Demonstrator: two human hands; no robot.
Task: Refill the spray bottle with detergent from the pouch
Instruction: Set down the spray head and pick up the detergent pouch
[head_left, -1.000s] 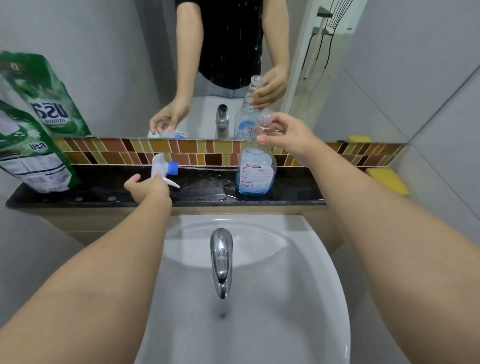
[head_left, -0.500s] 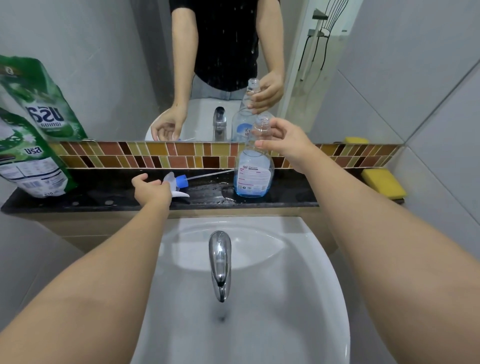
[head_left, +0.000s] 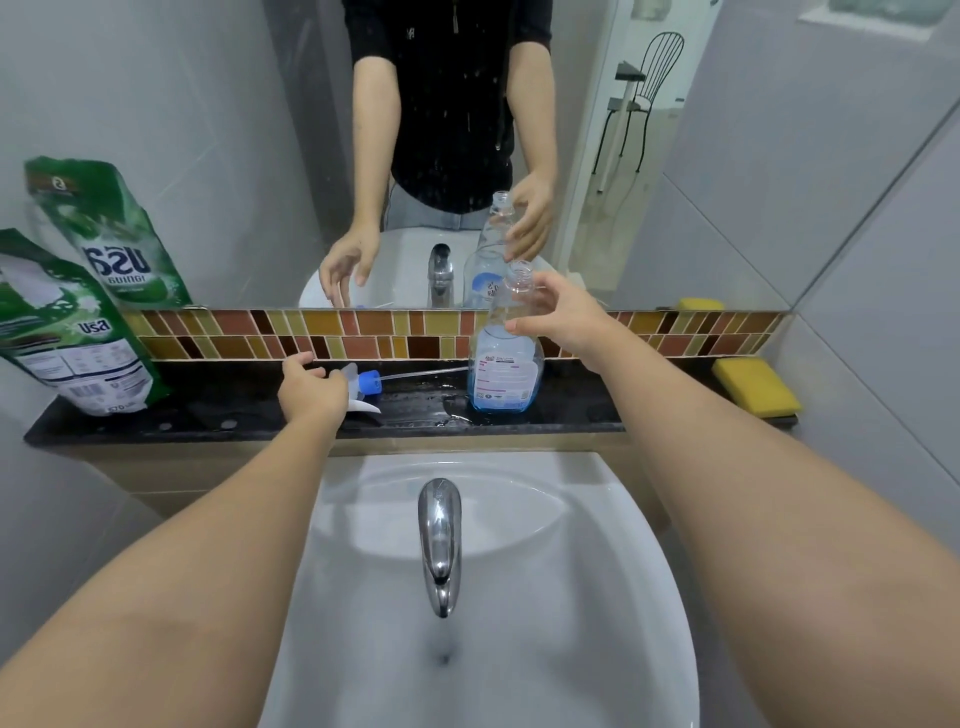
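The green detergent pouch (head_left: 78, 332) leans at the ledge's (head_left: 234, 410) left end; the left hand (head_left: 310, 391), fingers loosely spread, hovers over the lying spray head (head_left: 363, 391). The right hand (head_left: 558, 317), fingers relaxed and slightly apart, sits by the open neck of the upright spray bottle (head_left: 505, 358); whether it touches is unclear.

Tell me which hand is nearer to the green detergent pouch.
Left. The left hand is over the ledge by the spray head, right of the detergent pouch. The right hand is farther right, at the bottle's neck.
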